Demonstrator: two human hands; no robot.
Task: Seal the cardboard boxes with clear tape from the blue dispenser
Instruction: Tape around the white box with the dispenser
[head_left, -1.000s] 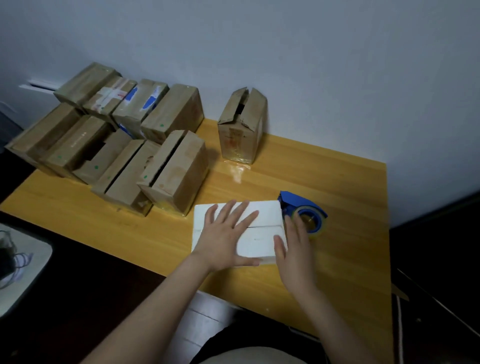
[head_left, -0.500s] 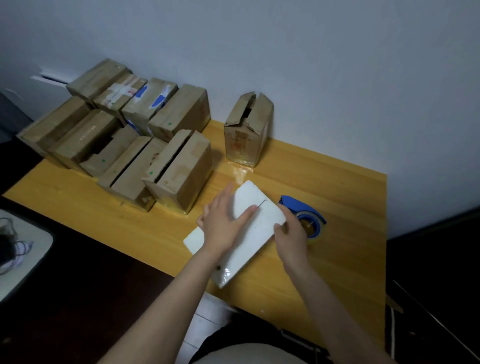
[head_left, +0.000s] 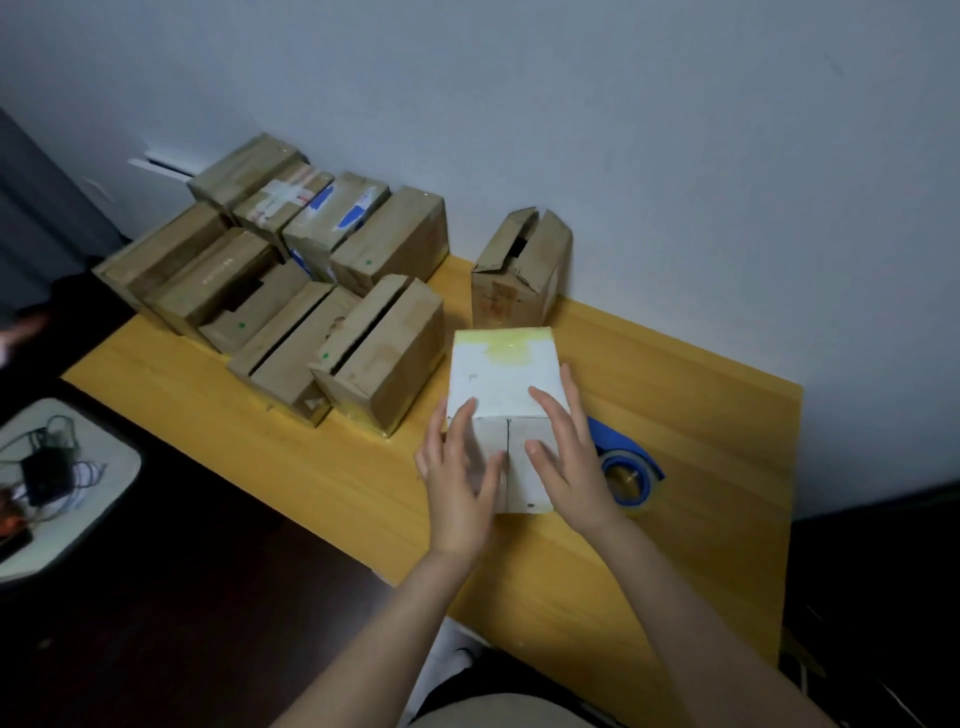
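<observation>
The left hand (head_left: 460, 470) and right hand (head_left: 569, 457) are pressing spread, straight fingers on the near flaps of the white box (head_left: 501, 374), gripping nothing; the left is blurring, so its contact is probably light. The seam is needing to sit shut and level before taping. The smooth, matte, square-edged box is standing on the wooden table (head_left: 701, 415), with the blue dispenser (head_left: 631, 457) lying just beside it.

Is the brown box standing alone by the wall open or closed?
Open: the lone brown box has its top flaps raised, a dark gap showing between them.

Bare tabletop (head_left: 717, 467) lies right of the tape dispenser (head_left: 631, 462); brown boxes (head_left: 311, 291) crowd the left
</observation>
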